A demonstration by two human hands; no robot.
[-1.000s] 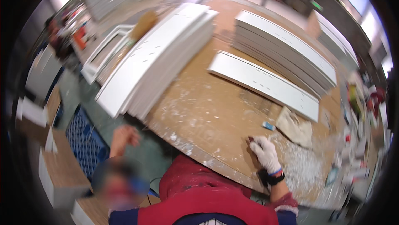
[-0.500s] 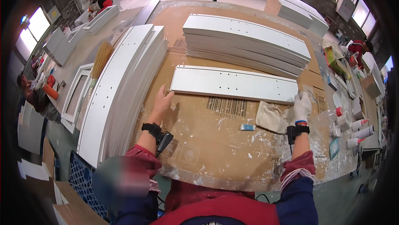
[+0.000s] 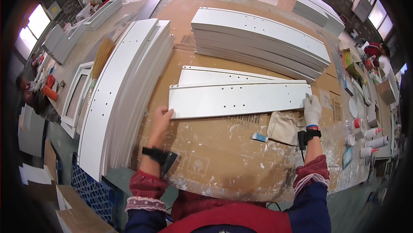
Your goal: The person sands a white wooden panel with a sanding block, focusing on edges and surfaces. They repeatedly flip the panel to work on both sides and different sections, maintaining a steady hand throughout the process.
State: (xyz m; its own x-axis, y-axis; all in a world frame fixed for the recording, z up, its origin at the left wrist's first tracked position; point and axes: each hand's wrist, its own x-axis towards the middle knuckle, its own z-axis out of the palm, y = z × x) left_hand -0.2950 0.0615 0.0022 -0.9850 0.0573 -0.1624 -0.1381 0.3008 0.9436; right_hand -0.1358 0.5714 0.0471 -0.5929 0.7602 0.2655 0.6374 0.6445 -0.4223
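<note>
A long white panel (image 3: pixel 241 99) with small drilled holes lies across in front of me, its left end lifted or swung toward me. My left hand (image 3: pixel 161 120), bare, pinches its near left corner. At the right end my right hand (image 3: pixel 312 109), in a white glove, is closed on the panel's corner. Underneath and behind it, a second white panel (image 3: pixel 206 74) shows partly, the rest covered. Close to my right hand lie a crumpled cream cloth or glove (image 3: pixel 282 128) and a small blue-and-white packet (image 3: pixel 260 137).
Cardboard (image 3: pixel 215 164) covers the table. White panels are stacked behind (image 3: pixel 258 28) and at the left (image 3: pixel 118 86), beside a straw brush (image 3: pixel 103 56). Glue bottles (image 3: pixel 372 142) stand at the right edge. Other people work at the far left and right.
The upper panel's left end has come toward me with my left hand, uncovering another panel beneath. My right hand has stayed at the right end.
</note>
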